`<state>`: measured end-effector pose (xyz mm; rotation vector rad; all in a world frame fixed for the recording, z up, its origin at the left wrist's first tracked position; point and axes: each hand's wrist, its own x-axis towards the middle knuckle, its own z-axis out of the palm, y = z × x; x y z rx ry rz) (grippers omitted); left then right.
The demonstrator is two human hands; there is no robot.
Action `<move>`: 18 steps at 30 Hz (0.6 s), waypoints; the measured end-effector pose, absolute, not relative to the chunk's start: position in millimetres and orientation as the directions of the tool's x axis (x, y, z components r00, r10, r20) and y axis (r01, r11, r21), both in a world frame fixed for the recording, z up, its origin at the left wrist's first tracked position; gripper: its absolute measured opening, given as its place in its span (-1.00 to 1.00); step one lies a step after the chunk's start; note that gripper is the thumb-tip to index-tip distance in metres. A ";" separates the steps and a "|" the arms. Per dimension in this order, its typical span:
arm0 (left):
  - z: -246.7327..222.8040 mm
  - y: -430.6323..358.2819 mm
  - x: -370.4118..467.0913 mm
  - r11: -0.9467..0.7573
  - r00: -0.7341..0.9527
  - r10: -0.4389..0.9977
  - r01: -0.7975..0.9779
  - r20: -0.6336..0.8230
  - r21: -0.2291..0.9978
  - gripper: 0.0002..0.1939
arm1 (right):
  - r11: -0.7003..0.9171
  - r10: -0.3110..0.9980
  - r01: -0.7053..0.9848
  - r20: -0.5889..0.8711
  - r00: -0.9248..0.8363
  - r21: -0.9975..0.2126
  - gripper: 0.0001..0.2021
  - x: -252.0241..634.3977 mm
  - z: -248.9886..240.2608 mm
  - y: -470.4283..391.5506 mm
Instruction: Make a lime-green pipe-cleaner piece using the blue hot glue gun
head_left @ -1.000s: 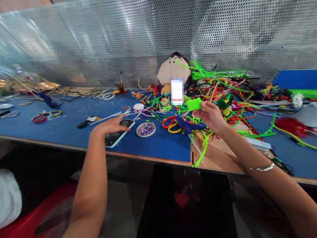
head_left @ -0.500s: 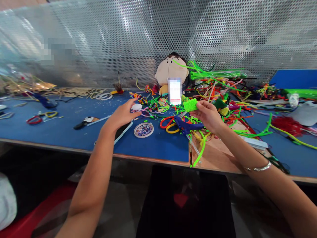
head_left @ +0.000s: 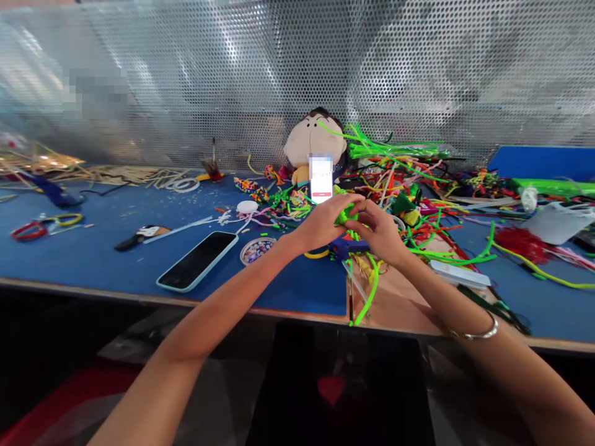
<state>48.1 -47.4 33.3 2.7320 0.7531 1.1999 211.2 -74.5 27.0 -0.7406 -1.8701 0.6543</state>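
Observation:
A fuzzy bright green piece (head_left: 346, 215) is pinched between my two hands above the cluttered middle of the table. My left hand (head_left: 323, 224) comes in from the left, its fingers closed on the piece and partly covering it. From the right, my right hand (head_left: 379, 230) grips the same piece with thumb and fingers. Just below the hands lie a dark blue tool (head_left: 348, 248) and a yellow scissor handle (head_left: 317, 254). Behind them, a lit phone (head_left: 321, 183) leans against a plush doll (head_left: 313, 139).
A dark-screened phone (head_left: 198, 261) and a round dish of beads (head_left: 256, 250) lie to the left, with red-and-yellow scissors (head_left: 30, 230) farther left. Green pipe cleaners (head_left: 400, 150) are heaped at the back right. A white glue stick or similar bar (head_left: 460, 273) rests at the right.
My left hand has moved right, from near the white disc to the green piece, and closed on it. My right hand still holds it. The dark phone is uncovered, and the view has shifted slightly.

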 end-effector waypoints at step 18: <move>22.7 -54.3 29.5 -0.862 0.400 0.026 0.472 0.916 -0.181 -0.56 | 0.848 0.524 0.283 0.787 -0.326 -0.447 -0.87 205.2 27.6 -88.6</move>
